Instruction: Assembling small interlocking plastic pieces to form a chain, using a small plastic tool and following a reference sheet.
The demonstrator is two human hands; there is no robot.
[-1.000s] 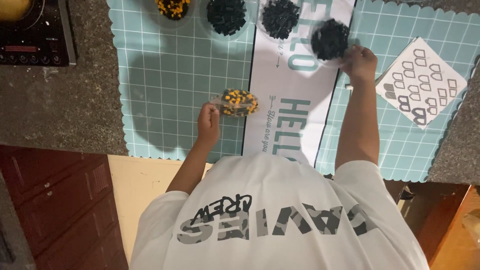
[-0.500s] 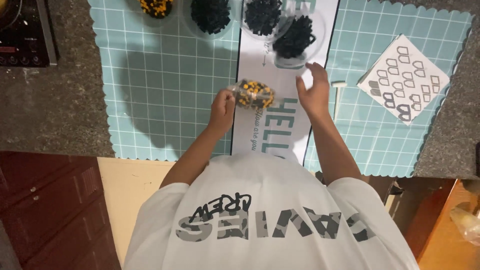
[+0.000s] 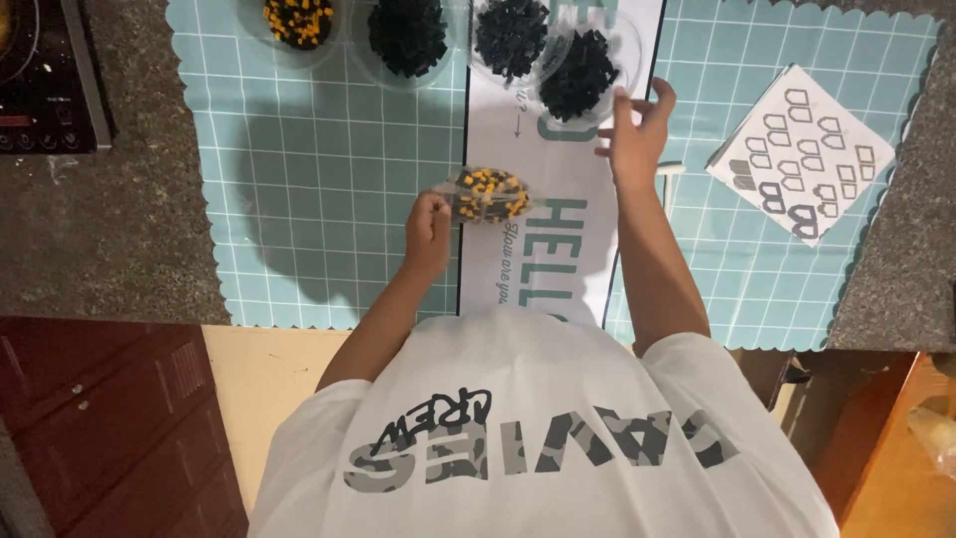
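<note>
My left hand (image 3: 428,224) grips the rim of a small clear bowl (image 3: 490,194) filled with yellow and black pieces. It holds the bowl over a white printed strip (image 3: 528,279) that lies on the teal grid mat (image 3: 329,199). My right hand (image 3: 633,134) is spread, fingers apart, and holds nothing. Its fingertips are at the edge of a clear bowl of black pieces (image 3: 581,75). That bowl overlaps another bowl of black pieces (image 3: 510,35).
Farther left along the back stand a third bowl of black pieces (image 3: 408,35) and a bowl of yellow and black pieces (image 3: 299,20). A paper sheet with outlined shapes (image 3: 807,164) and a small white stick (image 3: 669,169) lie to the right. A dark cooker (image 3: 45,85) is at the far left.
My right hand left the rightmost bowl of black pieces, drew back toward me, then reached up beside it again. My left hand kept hold of the small bowl, shifting slightly right.
</note>
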